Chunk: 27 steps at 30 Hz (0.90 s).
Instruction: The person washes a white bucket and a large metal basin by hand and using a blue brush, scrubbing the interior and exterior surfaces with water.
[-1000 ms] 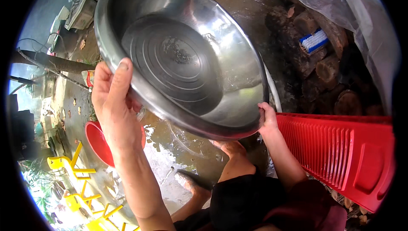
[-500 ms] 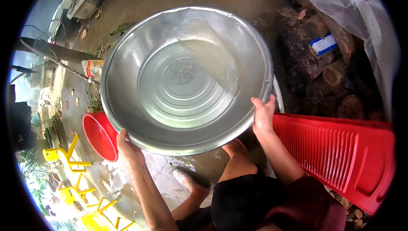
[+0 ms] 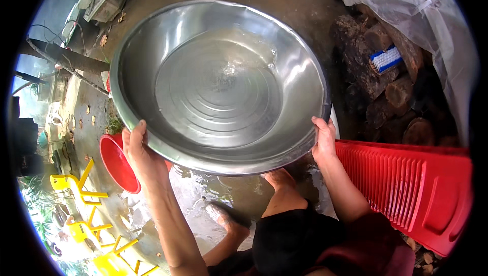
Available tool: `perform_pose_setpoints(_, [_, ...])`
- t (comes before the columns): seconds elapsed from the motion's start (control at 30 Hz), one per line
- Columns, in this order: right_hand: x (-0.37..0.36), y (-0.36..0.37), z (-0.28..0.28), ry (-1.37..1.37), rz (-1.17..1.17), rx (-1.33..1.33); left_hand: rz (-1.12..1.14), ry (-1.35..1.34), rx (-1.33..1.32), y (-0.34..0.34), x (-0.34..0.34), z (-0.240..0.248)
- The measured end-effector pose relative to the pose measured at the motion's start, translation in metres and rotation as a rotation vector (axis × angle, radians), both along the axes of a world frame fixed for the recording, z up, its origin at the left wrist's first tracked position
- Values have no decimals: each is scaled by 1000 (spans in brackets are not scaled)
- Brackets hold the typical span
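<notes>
A large round metal basin (image 3: 140, 67) with ringed grooves in its floor is held up in front of me, over the wet ground. A little clear water shows inside it, along the far side. My left hand (image 3: 141, 156) grips the near-left rim, thumb on top and the other fingers hidden beneath. On the near-right rim, my right hand (image 3: 324, 141) is closed in the same way. Just behind the left hand stands a red bucket (image 3: 116, 166). A red ribbed plastic washboard (image 3: 396, 179) lies close to my right forearm.
Stacked logs (image 3: 378, 85) at the right bear a blue-and-white scrubbing brush (image 3: 386, 59). Translucent plastic sheeting (image 3: 432, 27) hangs beside them. Several yellow chairs (image 3: 81, 184) stand at the left. Tubs (image 3: 107, 4) and a thin branch (image 3: 76, 75) are at the far left.
The basin has moved slightly up and left and tilted, and the water in it has shifted. Both hands keep hold of the rim; the left one has moved up and left.
</notes>
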State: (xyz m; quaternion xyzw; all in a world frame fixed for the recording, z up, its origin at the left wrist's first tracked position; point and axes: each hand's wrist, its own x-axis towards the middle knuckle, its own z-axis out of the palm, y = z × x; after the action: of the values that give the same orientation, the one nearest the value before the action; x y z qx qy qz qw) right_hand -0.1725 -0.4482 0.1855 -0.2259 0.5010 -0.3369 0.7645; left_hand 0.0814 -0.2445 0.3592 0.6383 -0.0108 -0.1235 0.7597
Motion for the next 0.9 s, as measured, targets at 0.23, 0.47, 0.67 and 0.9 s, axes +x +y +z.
perform_pose_setpoints(0.23, [-7,3,-11,-99,-25,142,-123,-165,-20,-33,-11,28])
perform_pose_setpoints(0.47, [-19,10,-23,-50,-3,221,-114,-202,-3,-38,-18,29])
perform_pose_setpoints(0.67, [-29,27,-52,-119,20,483,-237,-196,-41,-52,-36,45])
perform_pose_setpoints(0.9, [3,42,-25,-131,120,565,-317,-349,89,-88,-74,93])
